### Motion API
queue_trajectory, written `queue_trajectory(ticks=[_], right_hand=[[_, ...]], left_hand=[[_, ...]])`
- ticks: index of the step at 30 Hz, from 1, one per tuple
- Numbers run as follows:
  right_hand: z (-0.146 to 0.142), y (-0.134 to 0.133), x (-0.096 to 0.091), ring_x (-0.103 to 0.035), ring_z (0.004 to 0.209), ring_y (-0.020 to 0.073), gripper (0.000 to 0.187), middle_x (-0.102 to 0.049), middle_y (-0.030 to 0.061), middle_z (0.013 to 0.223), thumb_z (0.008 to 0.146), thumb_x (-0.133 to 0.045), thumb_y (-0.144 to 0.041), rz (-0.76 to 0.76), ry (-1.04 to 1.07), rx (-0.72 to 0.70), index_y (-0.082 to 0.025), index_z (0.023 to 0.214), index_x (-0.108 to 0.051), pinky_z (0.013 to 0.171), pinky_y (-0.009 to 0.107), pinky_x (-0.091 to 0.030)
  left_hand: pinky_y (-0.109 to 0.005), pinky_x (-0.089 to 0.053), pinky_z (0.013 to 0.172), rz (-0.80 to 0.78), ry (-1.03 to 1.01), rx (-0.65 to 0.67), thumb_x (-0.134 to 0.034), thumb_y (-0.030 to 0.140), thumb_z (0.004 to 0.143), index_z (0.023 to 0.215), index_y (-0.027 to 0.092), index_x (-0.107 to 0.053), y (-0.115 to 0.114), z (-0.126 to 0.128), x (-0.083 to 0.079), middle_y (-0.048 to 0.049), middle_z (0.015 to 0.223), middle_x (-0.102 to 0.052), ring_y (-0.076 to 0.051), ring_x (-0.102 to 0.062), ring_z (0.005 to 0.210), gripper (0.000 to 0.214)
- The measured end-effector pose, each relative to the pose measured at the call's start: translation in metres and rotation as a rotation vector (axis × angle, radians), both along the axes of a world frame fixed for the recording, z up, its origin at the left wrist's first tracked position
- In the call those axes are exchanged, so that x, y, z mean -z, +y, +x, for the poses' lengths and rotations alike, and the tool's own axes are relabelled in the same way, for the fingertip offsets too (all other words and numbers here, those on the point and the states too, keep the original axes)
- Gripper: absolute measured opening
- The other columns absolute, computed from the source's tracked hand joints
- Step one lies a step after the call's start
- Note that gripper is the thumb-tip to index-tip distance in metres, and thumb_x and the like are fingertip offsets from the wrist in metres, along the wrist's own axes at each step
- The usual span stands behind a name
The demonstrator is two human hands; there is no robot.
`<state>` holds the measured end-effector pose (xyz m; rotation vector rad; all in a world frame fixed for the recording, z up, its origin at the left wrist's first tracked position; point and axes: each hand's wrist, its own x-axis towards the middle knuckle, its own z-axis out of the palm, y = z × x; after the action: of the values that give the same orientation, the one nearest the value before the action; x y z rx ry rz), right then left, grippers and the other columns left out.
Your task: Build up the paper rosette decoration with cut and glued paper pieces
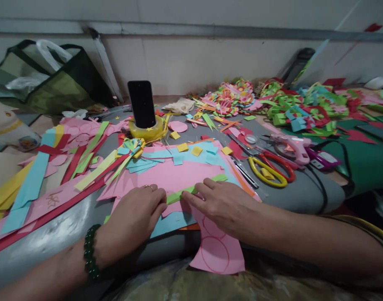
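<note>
The green strip point(194, 189) lies on the pink sheet point(175, 175) near the tabletop's point(304, 194) near edge. Its long axis runs from near left to far right. I see both hands on it. The left hand point(133, 217) has a narrow grip, fingers curled onto the strip's near-left end. The right hand point(224, 205) lies flatter, with thumb and forefinger pressing the middle. The far-right end pokes out free past the right thumb, so the right hand is nearer that end. The yellow scissors point(268, 173) and glue gun point(288, 147) sit toward the right edge. A phone point(141, 103) stands in a tape roll point(147, 130) further back.
</note>
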<state>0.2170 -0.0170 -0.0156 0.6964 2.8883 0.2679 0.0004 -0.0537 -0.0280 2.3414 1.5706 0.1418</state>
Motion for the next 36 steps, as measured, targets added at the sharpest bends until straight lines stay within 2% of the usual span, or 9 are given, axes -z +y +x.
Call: queue_trajectory(ticks=[4, 7, 13, 20, 26, 34, 36], right_hand=[[-0.004, 0.0, 0.007, -0.049, 0.079, 0.0219, 0.025, -0.056, 0.0101, 0.094, 0.09, -0.045, -0.016, -0.028, 0.055, -0.125, -0.011, 0.114, -0.052, 0.061, 0.034, -0.04], [-0.004, 0.002, 0.011, -0.047, 0.077, 0.0216, 0.028, -0.055, 0.01, 0.093, 0.09, -0.044, -0.016, -0.039, 0.068, -0.16, -0.009, 0.115, -0.052, 0.063, 0.036, -0.041], [-0.004, 0.004, 0.011, -0.047, 0.078, 0.0214, 0.028, -0.055, 0.0101, 0.094, 0.092, -0.042, -0.014, -0.083, 0.066, -0.154, -0.008, 0.116, -0.054, 0.063, 0.036, -0.042], [-0.01, 0.0, 0.007, -0.047, 0.081, 0.0219, 0.026, -0.056, 0.0102, 0.097, 0.088, -0.047, -0.012, -0.153, 0.049, -0.118, -0.009, 0.112, -0.056, 0.063, 0.035, -0.043], [-0.015, -0.005, 0.01, -0.047, 0.076, 0.0201, 0.032, -0.056, 0.0087, 0.094, 0.09, -0.043, -0.011, -0.11, 0.077, -0.1, -0.011, 0.121, -0.049, 0.063, 0.034, -0.044], [-0.017, -0.005, 0.006, -0.048, 0.075, 0.0199, 0.022, -0.055, 0.009, 0.092, 0.089, -0.045, -0.011, -0.112, 0.008, -0.108, -0.011, 0.109, -0.054, 0.06, 0.033, -0.042], [-0.018, -0.005, 0.006, -0.048, 0.074, 0.0199, 0.024, -0.056, 0.0085, 0.09, 0.089, -0.045, -0.011, -0.105, 0.015, -0.111, -0.012, 0.111, -0.053, 0.06, 0.033, -0.042]], left_hand=[[-0.03, -0.033, 0.06, 0.006, 0.029, -0.025, -0.043, 0.023, 0.092, 0.077, 0.019, -0.056, 0.003, 0.005, -0.002, -0.0029, 0.075, -0.061, -0.019, -0.054, 0.067, 0.02], [-0.03, -0.029, 0.056, -0.014, 0.023, -0.052, -0.043, 0.024, 0.091, 0.073, 0.019, -0.055, 0.004, 0.006, -0.004, -0.0022, 0.071, -0.062, -0.017, -0.053, 0.062, 0.023], [-0.029, -0.028, 0.056, -0.085, -0.034, -0.118, -0.045, 0.024, 0.088, 0.069, 0.019, -0.057, 0.004, 0.003, -0.006, -0.0014, 0.069, -0.064, -0.016, -0.053, 0.061, 0.023], [-0.029, -0.027, 0.056, -0.086, -0.109, -0.187, -0.048, 0.027, 0.087, 0.07, 0.02, -0.056, -0.001, -0.003, 0.002, 0.0001, 0.064, -0.062, -0.016, -0.05, 0.059, 0.021], [-0.029, -0.026, 0.055, -0.091, -0.119, -0.182, -0.047, 0.026, 0.087, 0.068, 0.02, -0.057, -0.002, -0.004, 0.001, 0.0007, 0.061, -0.06, -0.015, -0.048, 0.056, 0.022], [-0.029, -0.025, 0.055, -0.095, -0.103, -0.199, -0.047, 0.026, 0.086, 0.066, 0.02, -0.056, -0.005, -0.006, -0.003, 0.0021, 0.057, -0.057, -0.015, -0.046, 0.053, 0.023], [-0.029, -0.024, 0.055, -0.105, -0.106, -0.203, -0.047, 0.026, 0.086, 0.066, 0.02, -0.057, -0.005, -0.007, -0.004, 0.0021, 0.057, -0.057, -0.015, -0.047, 0.053, 0.023]])
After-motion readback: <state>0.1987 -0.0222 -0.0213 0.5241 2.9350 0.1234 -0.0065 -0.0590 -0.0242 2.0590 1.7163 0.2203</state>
